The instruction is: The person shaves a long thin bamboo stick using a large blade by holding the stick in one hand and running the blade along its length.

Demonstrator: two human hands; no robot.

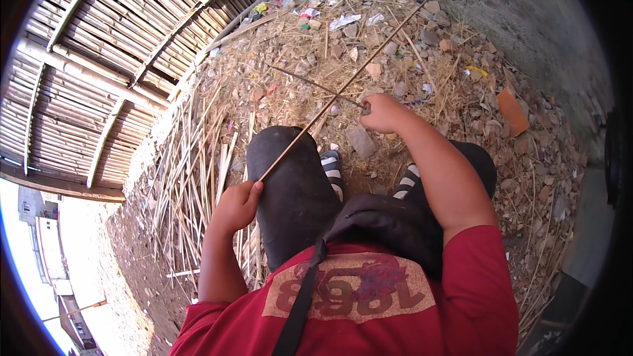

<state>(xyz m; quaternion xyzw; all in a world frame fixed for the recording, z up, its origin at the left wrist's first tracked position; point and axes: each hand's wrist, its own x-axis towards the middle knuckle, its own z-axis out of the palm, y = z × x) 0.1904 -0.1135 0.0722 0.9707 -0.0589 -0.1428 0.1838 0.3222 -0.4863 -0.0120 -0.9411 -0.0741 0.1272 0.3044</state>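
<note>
My left hand (239,204) is closed around the near end of a long thin bamboo strip (298,140). The strip slants up and away to the right, passing over my left knee, its far end close to the brick wall. My right hand (384,113) grips a long, narrow, dark knife (304,80), whose blade points to the far left. Blade and strip cross just left of my right hand and appear to touch there. My right fingers hide most of the handle.
Many split bamboo strips (188,184) lie on the ground to my left. A slatted bamboo panel (99,86) leans beyond them. Rubble, straw and litter cover the ground ahead, with a broken orange tile (512,112) at right. A brick wall (527,33) stands at the far right.
</note>
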